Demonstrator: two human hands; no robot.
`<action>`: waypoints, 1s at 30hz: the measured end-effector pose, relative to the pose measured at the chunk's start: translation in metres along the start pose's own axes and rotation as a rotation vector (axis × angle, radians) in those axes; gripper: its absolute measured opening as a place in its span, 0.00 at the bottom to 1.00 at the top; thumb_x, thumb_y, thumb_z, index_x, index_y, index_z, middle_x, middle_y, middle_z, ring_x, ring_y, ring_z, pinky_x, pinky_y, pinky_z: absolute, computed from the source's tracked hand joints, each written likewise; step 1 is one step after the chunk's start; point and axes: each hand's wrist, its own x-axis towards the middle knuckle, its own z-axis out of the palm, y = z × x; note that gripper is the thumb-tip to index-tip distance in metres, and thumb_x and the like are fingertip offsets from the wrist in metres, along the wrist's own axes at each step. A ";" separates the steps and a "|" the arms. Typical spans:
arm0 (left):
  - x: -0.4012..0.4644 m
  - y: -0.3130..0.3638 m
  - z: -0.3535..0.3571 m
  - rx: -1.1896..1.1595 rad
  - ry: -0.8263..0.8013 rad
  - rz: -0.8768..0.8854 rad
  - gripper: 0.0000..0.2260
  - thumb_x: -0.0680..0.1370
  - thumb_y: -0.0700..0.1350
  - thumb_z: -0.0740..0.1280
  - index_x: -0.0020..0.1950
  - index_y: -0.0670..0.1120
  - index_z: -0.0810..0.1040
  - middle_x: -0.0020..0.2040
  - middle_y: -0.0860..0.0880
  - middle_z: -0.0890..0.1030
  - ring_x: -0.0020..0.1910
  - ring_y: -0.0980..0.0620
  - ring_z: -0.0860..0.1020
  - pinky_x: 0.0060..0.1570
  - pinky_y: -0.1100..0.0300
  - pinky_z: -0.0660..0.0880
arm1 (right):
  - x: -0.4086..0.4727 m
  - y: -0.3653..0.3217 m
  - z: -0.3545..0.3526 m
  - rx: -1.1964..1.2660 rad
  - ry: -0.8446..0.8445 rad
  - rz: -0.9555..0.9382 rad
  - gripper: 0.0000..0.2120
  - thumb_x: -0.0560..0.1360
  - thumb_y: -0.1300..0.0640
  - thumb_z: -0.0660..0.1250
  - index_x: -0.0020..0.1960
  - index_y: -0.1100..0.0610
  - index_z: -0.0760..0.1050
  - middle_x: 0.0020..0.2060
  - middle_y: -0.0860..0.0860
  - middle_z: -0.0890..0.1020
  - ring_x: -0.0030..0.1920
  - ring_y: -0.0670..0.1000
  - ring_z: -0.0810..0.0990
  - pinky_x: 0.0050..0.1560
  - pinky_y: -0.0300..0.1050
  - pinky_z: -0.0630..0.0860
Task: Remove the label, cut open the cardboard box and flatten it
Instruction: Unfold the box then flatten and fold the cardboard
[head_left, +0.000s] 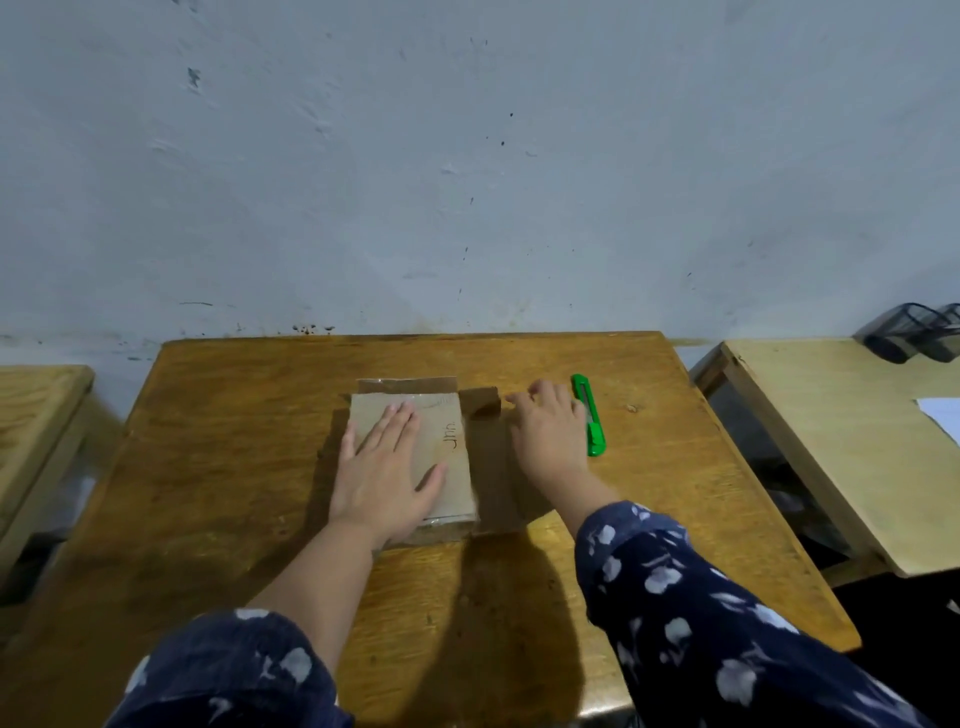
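Note:
A brown cardboard box (451, 441) lies flat in the middle of the wooden table (223, 447), with dark print on its top panel and clear tape along its far flap. My left hand (384, 467) rests palm down on the top panel, fingers spread. My right hand (548, 434) lies with fingers apart on the darker cardboard panel at the box's right side. A green utility knife (592, 421) lies on the table just right of my right hand, close to or touching my fingers. No label shows on the box.
The table's far edge meets a grey wall. A lighter wooden desk (831, 441) stands to the right with black mesh holders (909, 332) and a white sheet (943, 415). Another wooden desk (36, 410) stands at the left.

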 end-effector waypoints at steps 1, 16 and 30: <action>0.000 0.000 0.000 -0.004 0.008 0.001 0.33 0.78 0.66 0.46 0.79 0.50 0.50 0.79 0.53 0.48 0.77 0.55 0.45 0.75 0.46 0.39 | 0.009 -0.010 -0.002 0.027 -0.001 -0.049 0.20 0.77 0.57 0.63 0.68 0.49 0.69 0.68 0.54 0.70 0.70 0.55 0.65 0.70 0.54 0.61; 0.023 -0.025 -0.021 0.091 -0.166 0.264 0.34 0.76 0.68 0.46 0.79 0.54 0.46 0.79 0.55 0.46 0.77 0.58 0.44 0.74 0.48 0.37 | 0.016 -0.019 0.005 0.267 -0.120 0.169 0.13 0.80 0.57 0.59 0.60 0.50 0.78 0.54 0.52 0.79 0.50 0.54 0.79 0.47 0.49 0.79; -0.007 -0.061 -0.016 -0.141 -0.018 -0.081 0.31 0.80 0.63 0.48 0.79 0.49 0.49 0.79 0.49 0.42 0.77 0.51 0.41 0.74 0.44 0.42 | -0.061 -0.031 0.016 0.690 -0.148 0.629 0.17 0.77 0.58 0.64 0.65 0.52 0.69 0.45 0.50 0.79 0.36 0.44 0.75 0.28 0.37 0.69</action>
